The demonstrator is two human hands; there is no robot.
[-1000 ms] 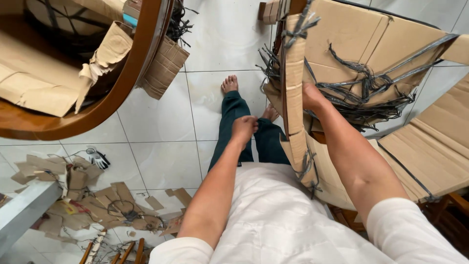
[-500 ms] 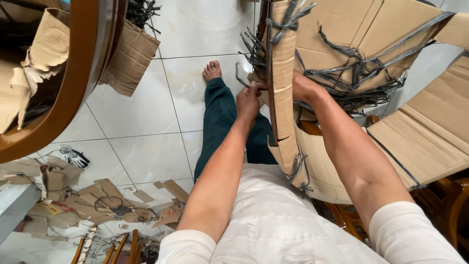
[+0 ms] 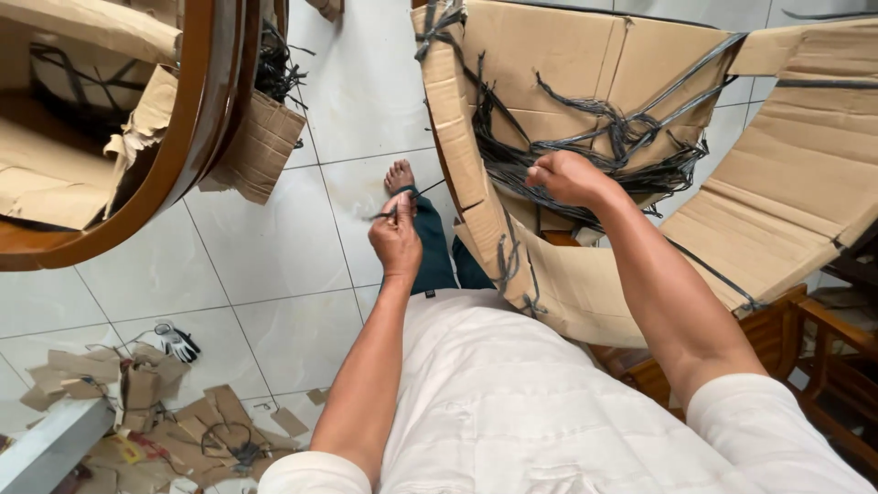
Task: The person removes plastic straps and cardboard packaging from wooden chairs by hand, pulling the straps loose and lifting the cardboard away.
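White floor tiles run under everything, with torn brown cardboard scraps heaped at the lower left, partly cut off. The left hand is pinched shut on a thin dark strap end; what kind of strap is hard to tell. The right hand is fisted around tangled black straps on the cardboard-wrapped chair, its wooden frame mostly hidden. A wrapped round wooden piece fills the upper left.

Cardboard wrapping: brown corrugated sheets folded around a wooden furniture piece, tilted, at one o'clock of the view; edges torn, creased. Black plastic strapping: tangled, loose bands bunched across the cardboard's middle. Strap piece: short dark strip, at eleven o'clock of the bundle's lower edge.
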